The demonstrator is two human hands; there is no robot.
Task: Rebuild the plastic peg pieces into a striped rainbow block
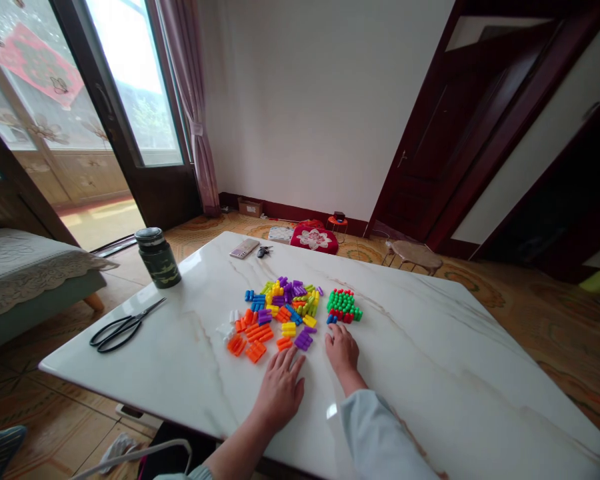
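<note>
Small coloured plastic pieces lie in a loose spread on the white marbled table. Orange pieces are at its near left, with white ones beside them; yellow, blue and purple pieces lie farther back. My left hand rests with fingers spread just in front of the spread, its fingertips near a purple group. To the right, a compact cluster of green pieces has red and blue ones along its near edge. My right hand is just below that cluster, fingers curled, fingertips near the blue pieces; whether they hold anything is hidden.
Black-handled scissors lie at the table's left, near a dark green camouflage flask. A phone and keys are at the far edge. Beyond the table stand a red stool and a brown stool.
</note>
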